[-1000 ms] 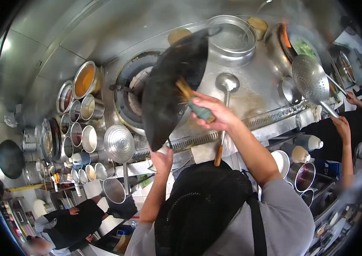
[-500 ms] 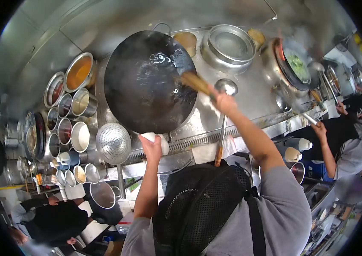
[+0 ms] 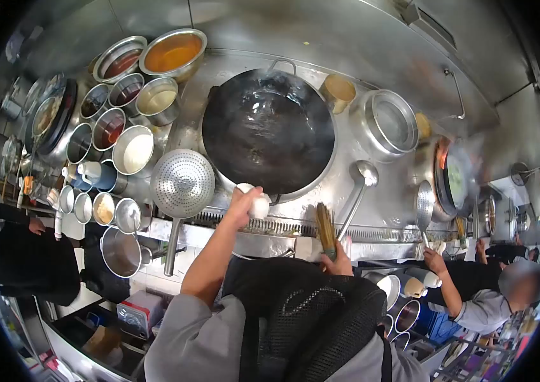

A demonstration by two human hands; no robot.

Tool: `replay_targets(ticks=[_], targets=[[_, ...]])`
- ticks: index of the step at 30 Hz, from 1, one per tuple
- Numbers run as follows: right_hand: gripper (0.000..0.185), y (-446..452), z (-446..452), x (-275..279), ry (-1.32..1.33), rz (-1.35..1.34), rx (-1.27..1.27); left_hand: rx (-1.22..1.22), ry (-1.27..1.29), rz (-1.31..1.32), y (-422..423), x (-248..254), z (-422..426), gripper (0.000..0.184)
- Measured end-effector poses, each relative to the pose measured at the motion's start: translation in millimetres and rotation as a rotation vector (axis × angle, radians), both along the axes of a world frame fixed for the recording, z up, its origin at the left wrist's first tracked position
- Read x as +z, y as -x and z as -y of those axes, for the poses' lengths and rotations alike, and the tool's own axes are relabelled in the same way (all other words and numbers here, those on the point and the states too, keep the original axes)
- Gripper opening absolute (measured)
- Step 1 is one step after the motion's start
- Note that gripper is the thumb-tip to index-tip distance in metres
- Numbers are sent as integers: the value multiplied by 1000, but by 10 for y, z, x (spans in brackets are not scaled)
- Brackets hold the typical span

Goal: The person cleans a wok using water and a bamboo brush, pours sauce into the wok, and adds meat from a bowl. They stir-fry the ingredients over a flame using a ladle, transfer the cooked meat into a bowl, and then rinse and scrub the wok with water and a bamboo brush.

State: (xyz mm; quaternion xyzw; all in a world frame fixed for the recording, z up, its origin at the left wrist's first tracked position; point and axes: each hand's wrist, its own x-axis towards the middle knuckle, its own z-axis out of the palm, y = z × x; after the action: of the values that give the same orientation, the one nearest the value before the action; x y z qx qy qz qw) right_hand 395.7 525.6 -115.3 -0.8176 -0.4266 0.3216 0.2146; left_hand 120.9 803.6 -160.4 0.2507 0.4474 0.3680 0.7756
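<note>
A large black wok (image 3: 263, 143) sits on the steel range, wet and shiny inside. At its near rim my left hand (image 3: 238, 209) is closed around a folded white cloth (image 3: 259, 206), beside the near handle. My right hand (image 3: 340, 262) grips a bamboo wok brush (image 3: 326, 228) near the counter's front edge, bristles pointing up. A steel ladle (image 3: 364, 173) rests on the range, its handle running down close to that hand. Left of the wok lies a perforated skimmer (image 3: 184, 183), handle hanging over the edge.
Steel pots of sauces stand at left, with a bowl of orange liquid (image 3: 173, 53) behind them. A lidded-looking steel pot (image 3: 389, 124) and a tan container (image 3: 338, 93) stand right of the wok. At right, a co-worker's hand (image 3: 435, 261) holds another skimmer (image 3: 424, 204).
My right hand has drawn the brush out from over the wok, back to the counter's front edge. My left hand stays with the cloth at the rim. The view has turned.
</note>
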Motion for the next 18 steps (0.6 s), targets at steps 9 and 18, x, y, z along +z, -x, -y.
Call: replay_targets(ticks=[9,18], targets=[[80,178,95,-131,-108,292,197,-34,-89,-257,-30,-374,-92,27],[76,-142,-740,1168,-493,-615,-265,-93,-668,-638,205,92,761,62]])
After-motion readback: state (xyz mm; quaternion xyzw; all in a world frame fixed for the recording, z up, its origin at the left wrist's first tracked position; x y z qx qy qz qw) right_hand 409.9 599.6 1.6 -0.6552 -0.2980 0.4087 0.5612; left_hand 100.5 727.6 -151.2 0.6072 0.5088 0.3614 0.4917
